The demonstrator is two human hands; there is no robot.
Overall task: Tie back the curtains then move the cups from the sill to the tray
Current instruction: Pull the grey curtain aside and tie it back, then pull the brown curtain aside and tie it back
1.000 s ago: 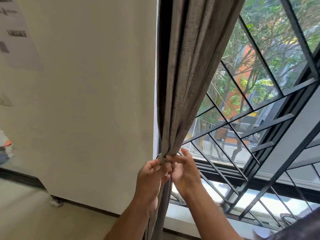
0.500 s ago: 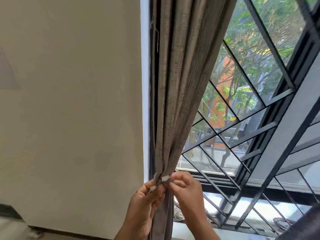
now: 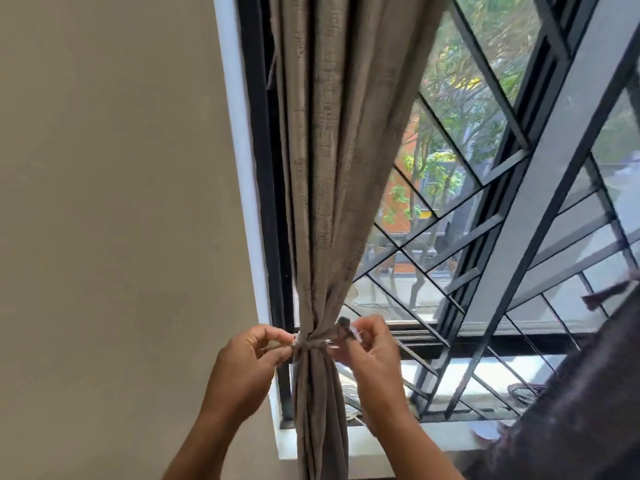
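Head view: tie-back step at the window's left edge. The curtain point(image 3: 322, 188) hangs gathered against the window frame point(image 3: 258, 168), cinched by a narrow tie band point(image 3: 311, 342) of matching cloth. Left hand point(image 3: 247, 358) and right hand point(image 3: 372, 351) each pinch one end of the band, fingers closed on it and drawing outward to either side. For a sound knot, both ends should likely be pulled level and with equal tension (uneven pull may let the folds slip). No cups or tray are visible; the sill point(image 3: 408, 441) shows below, partly hidden by a dark cloth point(image 3: 568, 410) at right.
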